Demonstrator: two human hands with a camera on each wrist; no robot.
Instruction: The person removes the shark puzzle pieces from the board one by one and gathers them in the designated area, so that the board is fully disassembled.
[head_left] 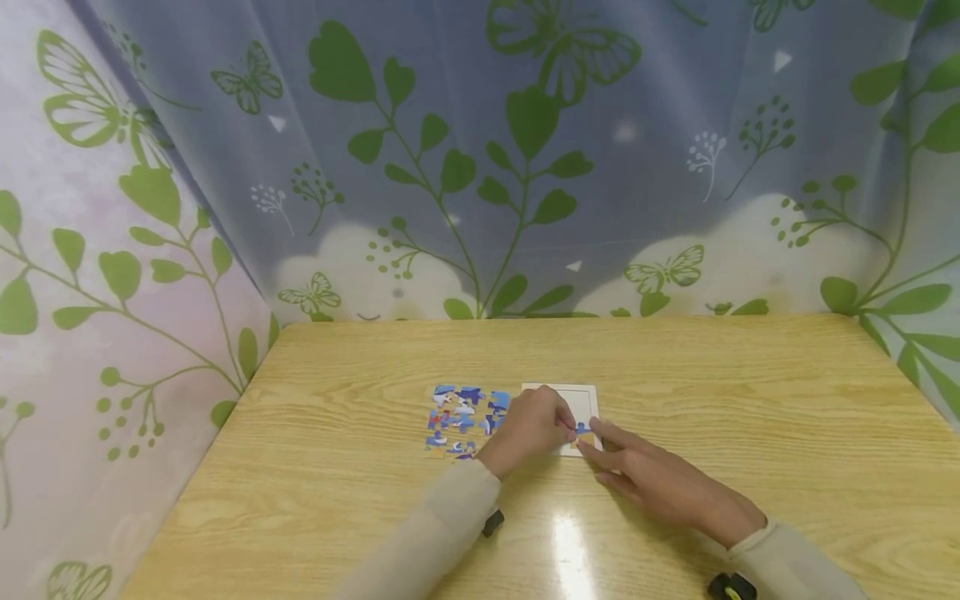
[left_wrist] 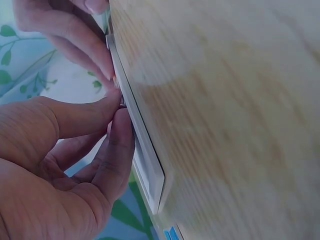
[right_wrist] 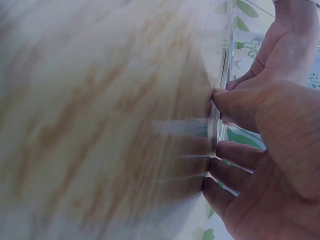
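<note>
A white puzzle tray (head_left: 597, 400) lies flat on the table, with a few coloured puzzle pieces (head_left: 576, 444) in its lower right corner. My left hand (head_left: 532, 421) reaches over the tray from the left; in the left wrist view its thumb and forefinger pinch a small puzzle piece (left_wrist: 123, 105) at the tray, mostly hidden by the fingertips. My right hand (head_left: 660, 479) is at the tray's lower right corner. Its fingers are extended, and in the right wrist view thumb and fingertips (right_wrist: 214, 167) touch down along the tray's edge.
Left of the tray, several loose puzzle pieces (head_left: 467, 396) in blue, white, orange and yellow lie spread in a block; my left forearm partly covers those nearest it. The wooden table (head_left: 337, 467) meets a patterned curtain (head_left: 450, 167) at the back.
</note>
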